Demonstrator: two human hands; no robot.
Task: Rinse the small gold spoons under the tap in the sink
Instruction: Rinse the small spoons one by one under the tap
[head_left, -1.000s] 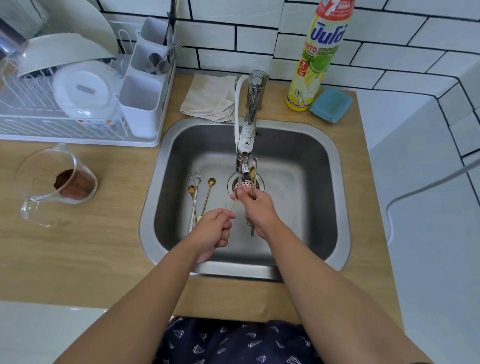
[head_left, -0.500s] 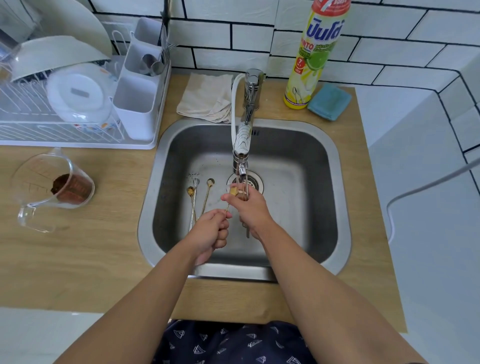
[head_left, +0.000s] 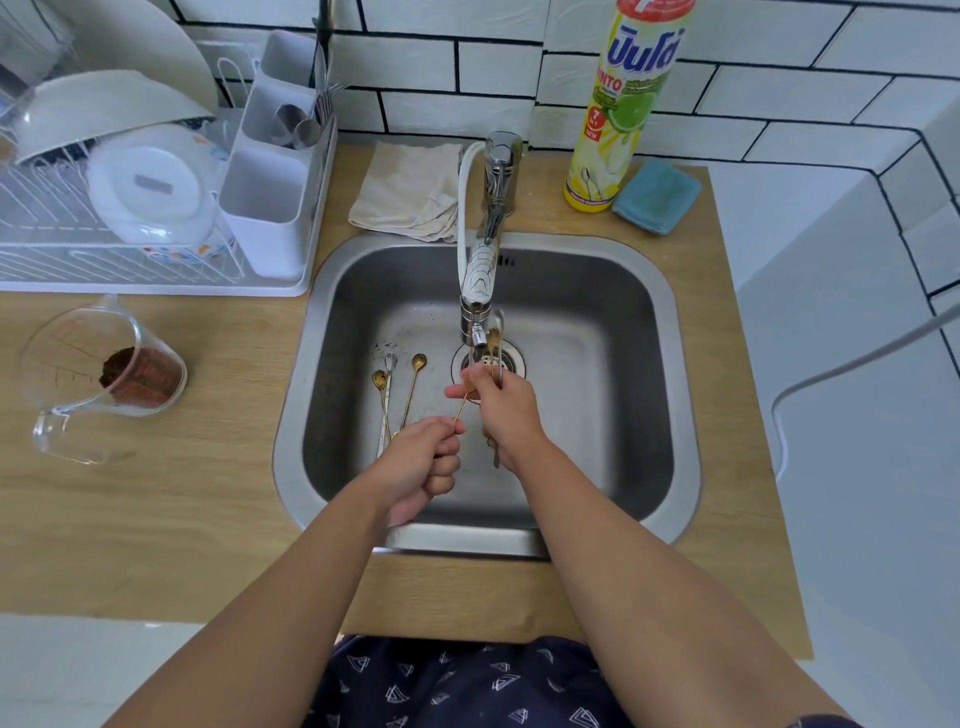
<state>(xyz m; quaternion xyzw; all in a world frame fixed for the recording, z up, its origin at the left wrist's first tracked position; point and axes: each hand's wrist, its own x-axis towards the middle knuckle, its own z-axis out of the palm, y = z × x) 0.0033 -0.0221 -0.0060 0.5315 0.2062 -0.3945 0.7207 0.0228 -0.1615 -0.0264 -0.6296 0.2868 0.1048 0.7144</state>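
Both hands curl on spoons: left hand (head_left: 422, 457) pinches one gold spoon (head_left: 461, 406); right hand (head_left: 501, 402) grips several.

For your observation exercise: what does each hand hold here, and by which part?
The left hand pinches a gold spoon by its handle end. The right hand rubs that spoon's bowl and grips other spoons around mid-handle.

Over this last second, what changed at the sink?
Little. The right hand shifted slightly while rubbing the bowl of the gold spoon under the tap; the left hand kept pinching its handle. The right hand also still holds other spoons. The spoons on the sink floor stayed put.
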